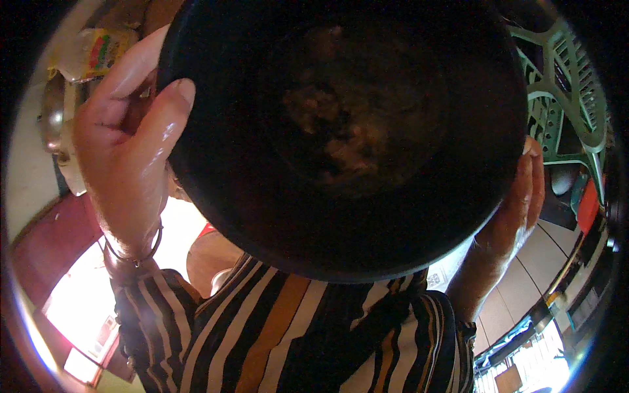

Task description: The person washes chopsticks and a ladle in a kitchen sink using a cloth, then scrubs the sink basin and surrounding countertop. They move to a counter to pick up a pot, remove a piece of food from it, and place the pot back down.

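A large round dark pan [236,203] fills the middle of the head view, close up and tilted so that its inside shows. Brownish lumps [354,147] lie on its bottom; the inside is too dark to tell what they are. My left hand [128,131], wet and shiny, grips the pan's left rim with the thumb on the inner side. On the opposite side, my right hand [521,190] holds the right edge from outside, its fingers partly hidden behind the pan.
A green plastic rack [557,85] stands at the far right, with an orange-red thing [588,204] below it. Over on the left are a clear packet with a yellow label [98,56] and shiny metal ware [52,121]. Pale tiles [524,281] show at lower right.
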The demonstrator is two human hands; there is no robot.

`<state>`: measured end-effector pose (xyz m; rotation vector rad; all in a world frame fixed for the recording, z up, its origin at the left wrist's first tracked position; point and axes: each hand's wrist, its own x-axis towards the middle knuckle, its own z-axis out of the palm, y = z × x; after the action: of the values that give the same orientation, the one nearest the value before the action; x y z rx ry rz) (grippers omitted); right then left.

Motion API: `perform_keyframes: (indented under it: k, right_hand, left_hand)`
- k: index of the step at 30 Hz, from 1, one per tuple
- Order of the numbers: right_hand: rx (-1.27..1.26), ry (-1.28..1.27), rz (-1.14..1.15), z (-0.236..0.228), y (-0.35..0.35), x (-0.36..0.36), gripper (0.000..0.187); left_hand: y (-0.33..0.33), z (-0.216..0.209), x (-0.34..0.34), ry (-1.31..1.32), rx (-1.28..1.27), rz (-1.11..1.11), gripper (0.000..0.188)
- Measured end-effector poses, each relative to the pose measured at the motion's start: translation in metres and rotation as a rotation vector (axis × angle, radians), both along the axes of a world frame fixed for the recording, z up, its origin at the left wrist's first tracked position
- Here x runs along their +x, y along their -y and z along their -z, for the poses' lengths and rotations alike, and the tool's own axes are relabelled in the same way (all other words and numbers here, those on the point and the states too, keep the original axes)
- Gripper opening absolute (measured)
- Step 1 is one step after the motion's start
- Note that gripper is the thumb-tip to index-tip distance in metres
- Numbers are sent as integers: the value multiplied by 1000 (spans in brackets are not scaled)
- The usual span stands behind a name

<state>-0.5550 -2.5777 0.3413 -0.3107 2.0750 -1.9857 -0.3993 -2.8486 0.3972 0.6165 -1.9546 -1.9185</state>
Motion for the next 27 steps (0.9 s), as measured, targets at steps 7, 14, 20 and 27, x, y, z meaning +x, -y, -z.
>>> perform_keyframes:
  k: [7,14,20,27]
  right_hand:
    - [-133,-1,67,-31,66,65,29]
    - [-161,74,-14,-21,86,96,27]
    - [-273,203,-137,12,-16,28,25]
    - [-331,209,-106,12,-43,4,27]
  left_hand:
    - [82,-13,71,186,-236,-141,43]
    - [114,-59,80,156,-393,-20,43]
    - [17,-72,16,176,-479,12,43]
    - [-17,-82,-32,130,-534,82,43]
